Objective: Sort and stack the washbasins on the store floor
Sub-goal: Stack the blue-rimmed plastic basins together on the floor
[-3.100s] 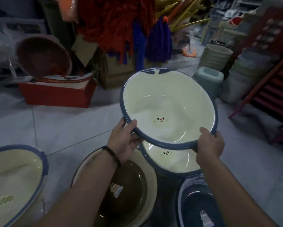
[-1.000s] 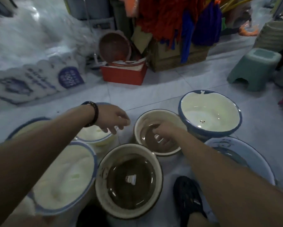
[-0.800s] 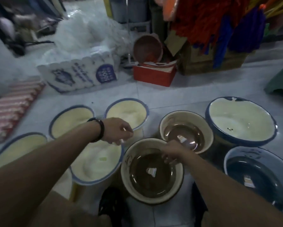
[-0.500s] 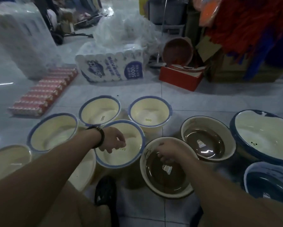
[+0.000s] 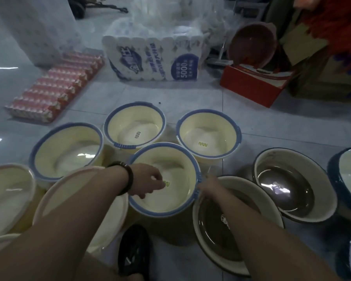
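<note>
left hand [image 5: 148,182] over blue-rimmed basin [image 5: 182,209], right hand [image 5: 210,186] at rim

— What sits at the back of the tiled floor [image 5: 261,126]?
— A wrapped pack of paper rolls [image 5: 152,59], white with blue print.
— And to its left?
— A flat pack of red packets [image 5: 54,94], lying on the floor.
— On the right?
— A red box [image 5: 251,86], with a cardboard box [image 5: 322,78] just beside it.
</note>
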